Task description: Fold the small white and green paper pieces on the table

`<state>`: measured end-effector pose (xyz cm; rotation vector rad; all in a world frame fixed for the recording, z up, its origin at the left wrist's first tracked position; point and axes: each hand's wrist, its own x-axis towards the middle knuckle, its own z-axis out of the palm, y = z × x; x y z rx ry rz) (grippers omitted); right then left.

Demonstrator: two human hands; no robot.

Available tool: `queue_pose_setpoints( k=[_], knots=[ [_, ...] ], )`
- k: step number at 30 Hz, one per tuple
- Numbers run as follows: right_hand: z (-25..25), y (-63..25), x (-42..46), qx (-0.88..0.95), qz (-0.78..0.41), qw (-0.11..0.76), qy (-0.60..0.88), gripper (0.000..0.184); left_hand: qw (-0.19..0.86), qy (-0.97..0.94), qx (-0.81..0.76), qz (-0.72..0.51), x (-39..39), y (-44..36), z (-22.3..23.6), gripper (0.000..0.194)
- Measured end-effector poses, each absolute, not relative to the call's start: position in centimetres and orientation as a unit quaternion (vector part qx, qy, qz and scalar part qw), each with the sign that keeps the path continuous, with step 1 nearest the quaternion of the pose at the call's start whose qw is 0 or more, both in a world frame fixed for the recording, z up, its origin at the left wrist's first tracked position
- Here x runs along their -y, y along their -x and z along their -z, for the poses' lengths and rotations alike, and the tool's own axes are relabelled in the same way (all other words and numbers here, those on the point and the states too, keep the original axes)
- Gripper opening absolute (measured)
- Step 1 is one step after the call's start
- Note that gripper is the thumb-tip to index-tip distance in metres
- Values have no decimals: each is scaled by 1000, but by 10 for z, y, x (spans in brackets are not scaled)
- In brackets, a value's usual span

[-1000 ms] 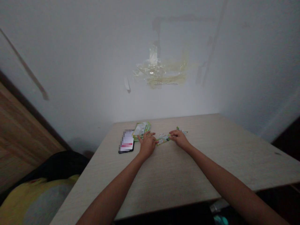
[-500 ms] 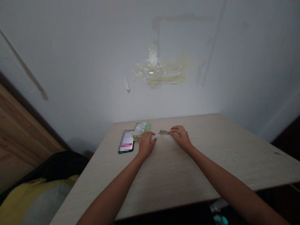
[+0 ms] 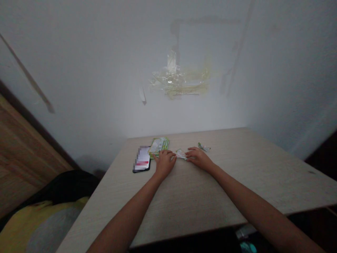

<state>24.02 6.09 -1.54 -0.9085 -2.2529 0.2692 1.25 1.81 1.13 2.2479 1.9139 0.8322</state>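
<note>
Both my hands rest on a pale wooden table (image 3: 237,182) near its far edge. My right hand (image 3: 198,157) pinches a small green and white sachet (image 3: 181,153) at its right end. The fingers of my left hand (image 3: 164,162) lie on the table, and their tips touch the sachet's left end and a stack of green packets (image 3: 158,144). A torn scrap of green wrapper (image 3: 204,147) lies just beyond my right hand.
A black phone (image 3: 142,159) lies left of the packets. The white wall behind the table carries strips of old tape (image 3: 179,81). A wooden panel (image 3: 23,151) stands at left. My yellow shirt (image 3: 34,225) shows at bottom left.
My right hand moved left with the sachet until it met my left hand. The torn scrap of wrapper, hidden under my right hand before, now lies uncovered on the table.
</note>
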Motion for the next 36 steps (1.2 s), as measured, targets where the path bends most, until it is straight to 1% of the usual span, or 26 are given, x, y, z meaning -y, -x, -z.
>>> queue_pose_setpoints(
  k=[4, 8, 20, 22, 27, 31, 36],
  knots=[
    [16, -238, -60, 868, -119, 331, 350, 17, 27, -734, -627, -261, -18, -12, -9, 24],
    [13, -236, -57, 871, -130, 330, 339, 13, 25, -737, -627, -250, -18, -13, -8, 26],
    [5, -234, -48, 855, -179, 349, 339, 14, 5, -757, -613, -227, -19, -11, -2, 36],
    [7, -235, -51, 850, -165, 364, 344, 15, 15, -760, -612, -218, -19, -11, -4, 36],
    [14, -239, -62, 826, -85, 393, 396, 17, 43, -772, -603, -198, -16, -12, -9, 35],
    [22, -242, -66, 816, -46, 359, 451, 23, 49, -780, -594, -193, -16, -12, -9, 34],
    [28, -242, -67, 820, -38, 334, 463, 21, 48, -787, -584, -192, -17, -12, -8, 33]
  ],
)
